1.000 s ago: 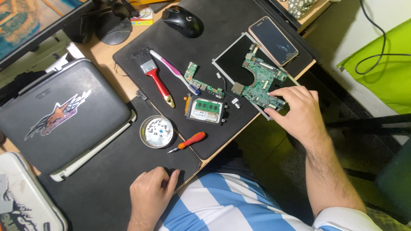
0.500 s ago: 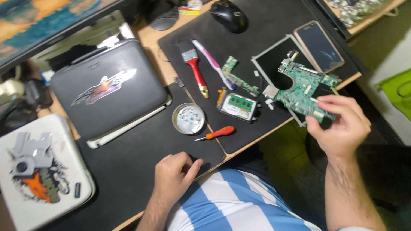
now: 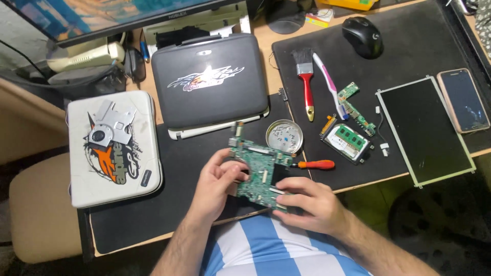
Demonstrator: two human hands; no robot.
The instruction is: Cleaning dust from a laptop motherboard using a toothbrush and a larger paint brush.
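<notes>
1. Two hands grip one green circuit board [image 3: 262,173] over the desk's near edge.
2. Left hand [image 3: 217,186] clamps its left side; right hand [image 3: 309,204] pinches the lower right.
3. Just beyond: round tin [image 3: 284,137], orange screwdriver [image 3: 316,164].

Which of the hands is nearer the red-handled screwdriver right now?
Right. The right hand sits just below the screwdriver, gripping the green circuit board; the left hand holds the board's far side.

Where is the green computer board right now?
In the head view, the green circuit board sits low in the middle, held by the left hand and right hand, just below the round metal tin.
</notes>
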